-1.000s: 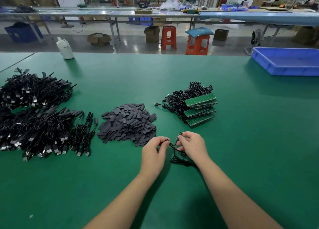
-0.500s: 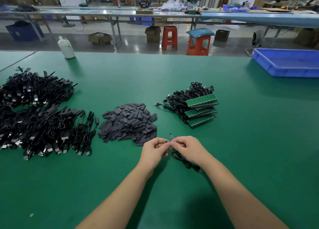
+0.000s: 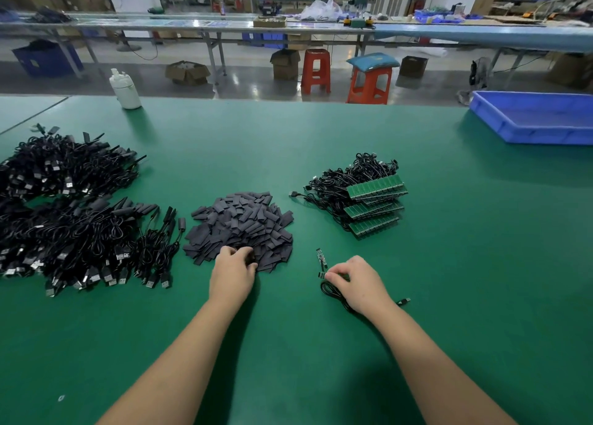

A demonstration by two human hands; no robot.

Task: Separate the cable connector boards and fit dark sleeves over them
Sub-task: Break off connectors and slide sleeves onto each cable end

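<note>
Lying near centre on the green table (image 3: 449, 264): small connector board (image 3: 321, 258), its black cable (image 3: 333, 293) looped under the right hand (image 3: 359, 283), whose curled fingers pinch the cable end. Left hand (image 3: 232, 272) digs curled fingers into the dark sleeve pile (image 3: 244, 222). Farther right, green board strips (image 3: 375, 189) top a cable bundle. Finished cables (image 3: 73, 232) heap at left. Blue tray (image 3: 532, 120), far right; contents unseen.

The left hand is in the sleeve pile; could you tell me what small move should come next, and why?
Probably lift one sleeve out: the left hand curls into the sleeve pile, while the right hand holds a cable with its small board bare.
</note>
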